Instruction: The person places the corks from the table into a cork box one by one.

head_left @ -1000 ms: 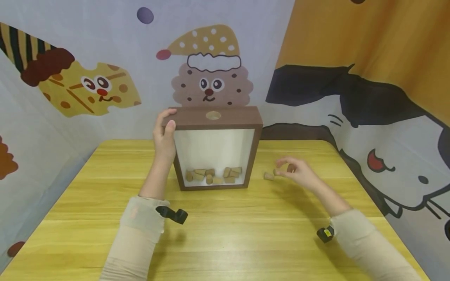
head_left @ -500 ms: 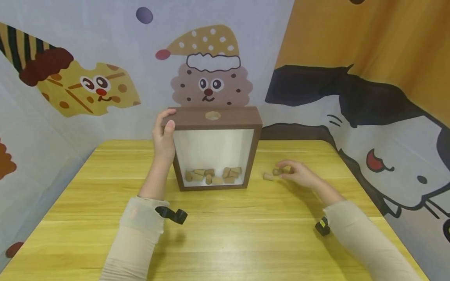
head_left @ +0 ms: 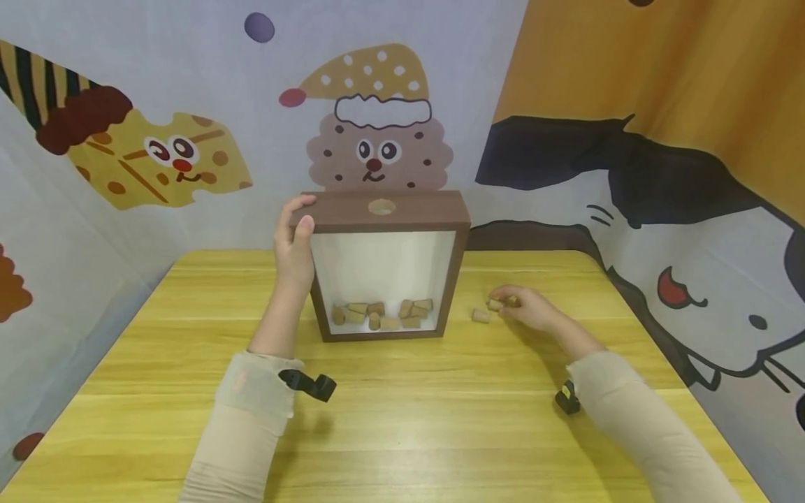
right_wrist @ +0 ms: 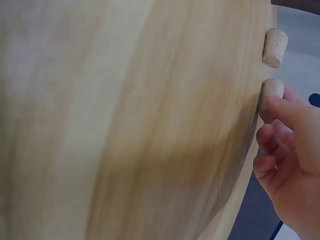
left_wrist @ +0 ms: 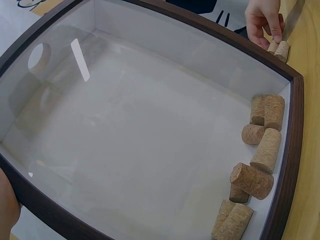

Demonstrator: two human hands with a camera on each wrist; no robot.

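Note:
A brown-framed shadow box (head_left: 339,213) with a clear front stands upright on the table, a round hole (head_left: 381,207) in its top. My left hand (head_left: 293,255) grips its upper left corner, thumb at the front edge. Inside, several corks (left_wrist: 267,150) lie along the bottom. To the right of the box, my right hand (head_left: 533,309) pinches a cork (right_wrist: 271,92) at the tabletop, thumb on its near side and the other fingers partly hidden. A second loose cork (head_left: 481,316) lies just beside it, nearer the box.
The yellow wood-grain table (head_left: 402,412) extends in front of the box and to both sides. Behind it hangs a cloth backdrop (head_left: 220,77) with cartoon figures. Each sleeve carries a small black wrist camera (head_left: 308,384).
My right hand has come a little further left and its fingers have closed on the cork. The left hand and the box have stayed in place.

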